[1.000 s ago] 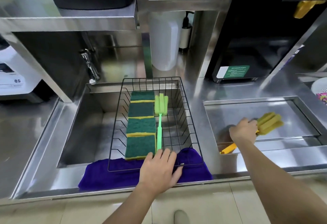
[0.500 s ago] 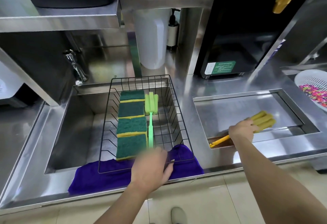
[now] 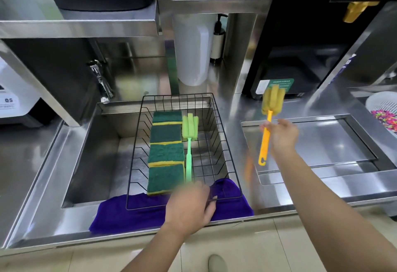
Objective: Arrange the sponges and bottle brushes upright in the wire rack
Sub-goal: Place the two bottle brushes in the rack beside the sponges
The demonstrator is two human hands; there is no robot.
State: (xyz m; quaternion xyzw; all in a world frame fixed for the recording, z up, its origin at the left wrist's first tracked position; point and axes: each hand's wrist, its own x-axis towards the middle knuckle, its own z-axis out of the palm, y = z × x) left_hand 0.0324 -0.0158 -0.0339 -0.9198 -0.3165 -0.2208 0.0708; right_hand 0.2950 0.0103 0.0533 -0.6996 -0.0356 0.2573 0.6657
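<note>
Yellow brush [image 3: 268, 119] pinched in my right hand [image 3: 281, 136]; left hand [image 3: 190, 205], curled, steadies wire rack [image 3: 225, 142] — hooked handle may snag its wires.

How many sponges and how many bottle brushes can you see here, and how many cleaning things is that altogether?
Sponges: 4, green-topped, in a row in the wire rack; the nearest.
Bottle brushes: 2, a green brush in the rack and a yellow brush held up by the right hand.
Total: 6

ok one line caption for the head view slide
Right hand lifts yellow bottle brush beside wire rack; left hand steadies its front.
</note>
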